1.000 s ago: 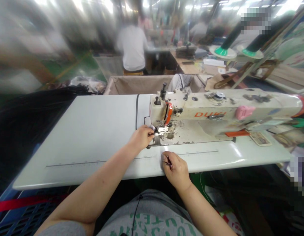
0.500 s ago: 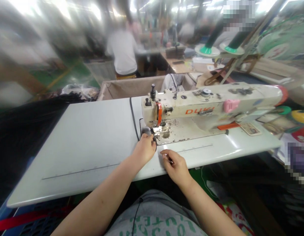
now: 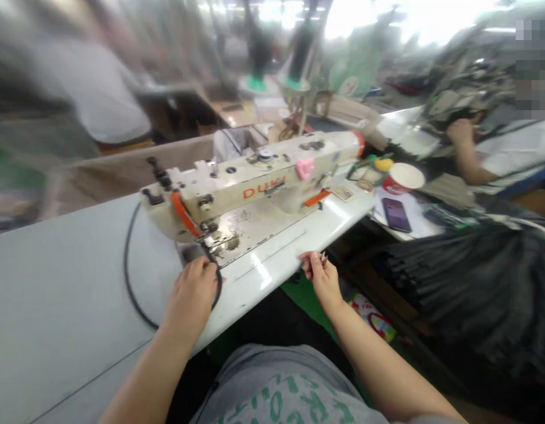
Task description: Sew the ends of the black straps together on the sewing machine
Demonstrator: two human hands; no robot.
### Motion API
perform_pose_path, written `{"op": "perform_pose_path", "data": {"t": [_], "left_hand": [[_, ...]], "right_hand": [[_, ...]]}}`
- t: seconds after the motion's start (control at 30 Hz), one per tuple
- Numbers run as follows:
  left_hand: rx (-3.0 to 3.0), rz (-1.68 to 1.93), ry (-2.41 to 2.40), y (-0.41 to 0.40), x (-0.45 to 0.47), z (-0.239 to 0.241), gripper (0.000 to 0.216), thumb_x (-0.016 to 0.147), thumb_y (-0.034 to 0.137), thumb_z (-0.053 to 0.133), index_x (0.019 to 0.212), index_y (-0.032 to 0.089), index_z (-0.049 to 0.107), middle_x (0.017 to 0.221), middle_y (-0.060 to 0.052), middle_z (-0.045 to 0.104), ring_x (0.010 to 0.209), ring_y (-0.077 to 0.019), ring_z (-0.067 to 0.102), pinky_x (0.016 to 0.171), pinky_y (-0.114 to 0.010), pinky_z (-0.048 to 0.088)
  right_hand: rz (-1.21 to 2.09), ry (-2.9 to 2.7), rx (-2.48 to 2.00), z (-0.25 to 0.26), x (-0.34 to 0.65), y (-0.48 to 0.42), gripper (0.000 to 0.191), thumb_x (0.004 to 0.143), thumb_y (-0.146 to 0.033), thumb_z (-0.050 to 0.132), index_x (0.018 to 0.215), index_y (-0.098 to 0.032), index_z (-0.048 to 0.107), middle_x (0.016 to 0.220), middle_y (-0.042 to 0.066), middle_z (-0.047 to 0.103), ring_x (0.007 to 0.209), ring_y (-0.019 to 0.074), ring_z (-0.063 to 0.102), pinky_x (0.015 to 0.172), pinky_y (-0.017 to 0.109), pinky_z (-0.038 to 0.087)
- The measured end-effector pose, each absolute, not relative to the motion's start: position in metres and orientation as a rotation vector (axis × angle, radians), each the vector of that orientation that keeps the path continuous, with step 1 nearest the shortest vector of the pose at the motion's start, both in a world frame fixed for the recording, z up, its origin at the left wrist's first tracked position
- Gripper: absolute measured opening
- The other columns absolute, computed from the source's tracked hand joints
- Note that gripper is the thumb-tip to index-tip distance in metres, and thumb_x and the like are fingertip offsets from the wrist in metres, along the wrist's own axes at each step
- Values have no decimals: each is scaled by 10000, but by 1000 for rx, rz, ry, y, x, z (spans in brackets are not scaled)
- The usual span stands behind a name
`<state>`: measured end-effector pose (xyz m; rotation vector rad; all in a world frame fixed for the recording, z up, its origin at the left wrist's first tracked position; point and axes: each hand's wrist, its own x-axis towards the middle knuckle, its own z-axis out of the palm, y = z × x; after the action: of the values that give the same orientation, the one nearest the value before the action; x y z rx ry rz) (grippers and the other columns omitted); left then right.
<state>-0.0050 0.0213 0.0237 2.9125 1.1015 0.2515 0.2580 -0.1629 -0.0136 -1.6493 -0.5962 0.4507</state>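
Observation:
A white sewing machine (image 3: 272, 182) with an orange lever at its head stands on the pale table. My left hand (image 3: 190, 291) is closed by the needle area, its fingers curled over a narrow black strip (image 3: 130, 277). The strip bows out to the left across the tabletop, and another part of it curves down past my fingertips. Over the table's front edge, my right hand (image 3: 323, 280) is closed in a pinch. Something small and thin pokes out between those fingers, too blurred to name.
A phone (image 3: 396, 214) and a red-and-white tub (image 3: 404, 178) are on a side surface at right. Dark fabric (image 3: 471, 288) hangs below them. A co-worker's arm (image 3: 469, 153) is at far right. Behind the machine stands a cloth-lined bin (image 3: 96, 171).
The view has swung to the right. My right hand has moved right, away from my left hand and the needle area. The black strip now bows wider at left.

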Motion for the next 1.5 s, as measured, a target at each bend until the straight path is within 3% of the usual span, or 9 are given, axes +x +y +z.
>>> {"op": "perform_pose_path", "data": {"t": [0.23, 0.43, 0.57, 0.67, 0.87, 1.1, 1.27, 1.37, 1.5], "left_hand": [[2980, 391, 814, 46, -13, -25, 338, 1002, 341, 416, 1111, 154, 676, 1266, -192, 663, 1174, -336, 653, 958, -445, 572], [2985, 343, 800, 35, -18, -9, 443, 980, 213, 306, 1179, 85, 680, 1307, -248, 653, 1212, -355, 659, 1023, -492, 559], [2850, 402, 856, 30, -14, -2, 459, 954, 283, 294, 1174, 213, 690, 1230, -156, 708, 1179, -368, 675, 1015, -555, 575], [2737, 425, 908, 26, -11, 4, 490, 938, 311, 253, 1185, 334, 676, 1184, -73, 728, 1183, -377, 670, 1041, -605, 561], [2643, 439, 939, 22, -8, 9, 484, 936, 359, 266, 1240, 337, 642, 1173, -86, 717, 1204, -395, 658, 1061, -615, 546], [2663, 470, 932, 28, -9, -4, 412, 955, 409, 295, 1195, 305, 613, 1238, -120, 669, 1242, -385, 631, 1077, -578, 543], [2739, 536, 880, 34, -13, -16, 378, 933, 374, 328, 1131, 391, 649, 1171, -27, 690, 1198, -334, 638, 1079, -522, 546], [2850, 529, 845, 41, -16, -28, 389, 957, 350, 327, 1153, 295, 659, 1209, -84, 689, 1179, -344, 638, 1064, -537, 544], [2971, 458, 828, 49, -17, -43, 413, 1002, 269, 307, 1182, 124, 650, 1260, -186, 664, 1196, -329, 639, 1040, -502, 553]], "right_hand": [[106, -207, -1891, -48, 340, -239, 620, 761, -780, 635, 771, -166, 720, 617, 24, 619, 535, 161, 532, 517, 282, 400], [-140, -5, -1887, -56, 379, -286, 461, 897, -635, 607, 806, -185, 647, 649, 27, 639, 523, 166, 589, 512, 291, 412], [-101, 9, -1873, -52, 402, -292, 413, 1018, -542, 568, 841, -175, 636, 697, 9, 635, 540, 128, 613, 465, 236, 414], [-26, 23, -1869, -47, 415, -293, 315, 1047, -468, 603, 1002, -161, 661, 826, -2, 661, 603, 100, 601, 513, 218, 503], [84, 5, -1852, -50, 409, -293, 275, 1056, -419, 602, 1157, -172, 674, 1056, 50, 693, 808, 146, 671, 695, 294, 602], [433, 84, -1873, -102, 322, -261, 242, 1020, -373, 678, 1095, -143, 675, 949, 16, 690, 716, 120, 658, 632, 260, 582], [440, 207, -1810, -102, 340, -260, 301, 1037, -442, 639, 998, -145, 668, 685, -66, 587, 455, 57, 474, 447, 185, 425], [323, 264, -1775, -89, 377, -266, 404, 1051, -545, 558, 983, -159, 654, 636, -82, 554, 406, 56, 422, 416, 190, 371], [346, 255, -1767, -92, 369, -263, 381, 1042, -521, 595, 964, -154, 661, 706, -52, 612, 482, 70, 512, 475, 201, 448]]}}
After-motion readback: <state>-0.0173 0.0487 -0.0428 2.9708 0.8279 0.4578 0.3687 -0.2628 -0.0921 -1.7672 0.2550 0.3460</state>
